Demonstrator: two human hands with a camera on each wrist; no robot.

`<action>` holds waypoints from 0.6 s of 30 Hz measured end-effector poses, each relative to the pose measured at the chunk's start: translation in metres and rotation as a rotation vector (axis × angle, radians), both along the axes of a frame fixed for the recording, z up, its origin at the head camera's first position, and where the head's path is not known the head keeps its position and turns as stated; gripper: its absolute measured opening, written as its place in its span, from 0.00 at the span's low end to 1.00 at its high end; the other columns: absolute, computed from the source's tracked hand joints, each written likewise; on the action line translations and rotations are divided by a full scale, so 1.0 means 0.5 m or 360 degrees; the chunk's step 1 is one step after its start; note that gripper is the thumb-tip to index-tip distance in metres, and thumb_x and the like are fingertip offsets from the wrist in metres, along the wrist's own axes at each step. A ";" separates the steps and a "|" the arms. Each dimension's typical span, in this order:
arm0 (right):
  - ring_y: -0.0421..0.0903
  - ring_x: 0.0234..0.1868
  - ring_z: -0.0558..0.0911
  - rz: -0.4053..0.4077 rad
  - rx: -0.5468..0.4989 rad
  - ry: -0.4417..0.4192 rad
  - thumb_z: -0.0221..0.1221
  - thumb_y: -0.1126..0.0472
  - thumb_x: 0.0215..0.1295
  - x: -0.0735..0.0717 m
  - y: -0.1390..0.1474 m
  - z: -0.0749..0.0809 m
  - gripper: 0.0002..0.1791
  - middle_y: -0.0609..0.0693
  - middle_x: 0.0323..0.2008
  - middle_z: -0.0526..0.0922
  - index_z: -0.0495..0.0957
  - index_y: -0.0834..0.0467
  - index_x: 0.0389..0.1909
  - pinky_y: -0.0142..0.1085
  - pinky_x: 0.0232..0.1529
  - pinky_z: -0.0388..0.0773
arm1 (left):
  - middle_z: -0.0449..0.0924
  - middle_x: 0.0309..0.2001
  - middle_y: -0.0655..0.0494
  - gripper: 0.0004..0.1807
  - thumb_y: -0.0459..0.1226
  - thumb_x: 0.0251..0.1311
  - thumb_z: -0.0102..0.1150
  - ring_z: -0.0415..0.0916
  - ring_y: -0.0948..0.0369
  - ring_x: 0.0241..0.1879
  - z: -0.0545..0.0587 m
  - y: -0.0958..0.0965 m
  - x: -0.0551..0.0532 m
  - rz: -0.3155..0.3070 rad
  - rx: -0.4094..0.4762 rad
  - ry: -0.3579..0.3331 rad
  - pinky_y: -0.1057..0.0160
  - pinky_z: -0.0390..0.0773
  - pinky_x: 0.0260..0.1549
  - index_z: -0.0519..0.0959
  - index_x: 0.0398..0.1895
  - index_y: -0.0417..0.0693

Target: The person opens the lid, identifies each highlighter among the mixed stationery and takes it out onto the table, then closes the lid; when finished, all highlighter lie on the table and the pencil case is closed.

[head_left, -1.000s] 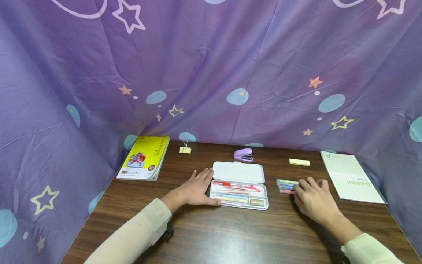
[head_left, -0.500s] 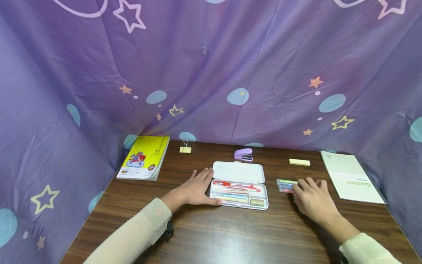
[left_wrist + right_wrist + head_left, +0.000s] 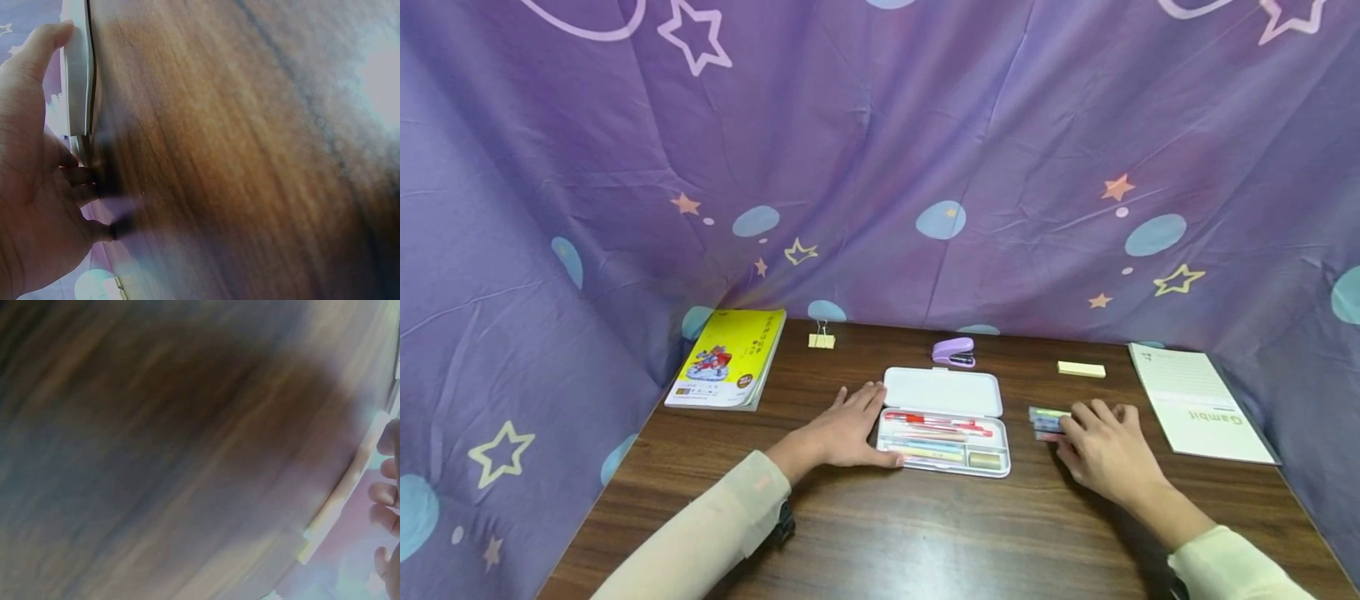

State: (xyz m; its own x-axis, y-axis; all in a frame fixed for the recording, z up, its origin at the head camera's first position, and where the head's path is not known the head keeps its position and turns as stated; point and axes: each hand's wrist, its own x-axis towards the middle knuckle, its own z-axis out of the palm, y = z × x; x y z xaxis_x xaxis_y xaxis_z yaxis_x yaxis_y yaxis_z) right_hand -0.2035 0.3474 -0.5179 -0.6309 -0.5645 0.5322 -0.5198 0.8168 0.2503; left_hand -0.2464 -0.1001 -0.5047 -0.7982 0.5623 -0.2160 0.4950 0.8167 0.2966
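An open white pencil case (image 3: 942, 392) lies on the wooden table, its lid folded back. Inside are red pens (image 3: 936, 421), other slim pens or pencils and a tan block (image 3: 984, 460). My left hand (image 3: 847, 429) rests at the case's left end with fingers spread, thumb on the front rim; the left wrist view shows the thumb (image 3: 47, 44) on the edge. On the right, my right hand (image 3: 1108, 446) is over a small bundle of colored pens (image 3: 1047, 421), covering their right ends. Its fingers look bent, but their grip is hidden.
Behind the case stand a purple stapler (image 3: 953, 352) and a pale yellow binder clip (image 3: 822, 340). A yellow sticky-note pad (image 3: 1081, 368) lies back right, near an open notebook (image 3: 1198, 404). A yellow book (image 3: 727, 358) lies at left. A purple curtain (image 3: 880, 167) encloses the table.
My right hand has slid a little to the left over the colored pens, covering more of them. The pens' left ends stay in place. My left hand and the pencil case have not moved.
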 end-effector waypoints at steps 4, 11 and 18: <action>0.60 0.39 0.78 -0.0014 0.0025 -0.0034 0.71 0.53 0.54 -0.001 -0.020 0.009 0.16 0.55 0.36 0.81 0.79 0.58 0.37 0.65 0.39 0.73 | 0.38 0.93 0.46 0.75 0.84 0.60 0.52 0.36 0.50 0.93 0.001 -0.002 0.001 0.0002 0.0000 -0.0004 0.38 0.41 0.90 0.41 0.93 0.43; 0.57 0.40 0.79 -0.0006 -0.0004 -0.0091 0.77 0.56 0.54 -0.008 -0.082 0.018 0.16 0.53 0.37 0.84 0.86 0.57 0.40 0.62 0.41 0.74 | 0.38 0.93 0.46 0.75 0.84 0.60 0.51 0.37 0.50 0.93 -0.005 -0.004 0.000 0.0008 -0.0007 0.0002 0.38 0.41 0.90 0.41 0.93 0.43; 0.52 0.42 0.80 0.0109 -0.0058 -0.0177 0.77 0.54 0.60 -0.017 -0.169 0.016 0.12 0.49 0.38 0.85 0.89 0.54 0.42 0.60 0.43 0.75 | 0.39 0.93 0.44 0.74 0.83 0.61 0.54 0.37 0.49 0.93 0.003 -0.002 0.001 -0.0001 0.0009 -0.0002 0.37 0.40 0.90 0.41 0.92 0.42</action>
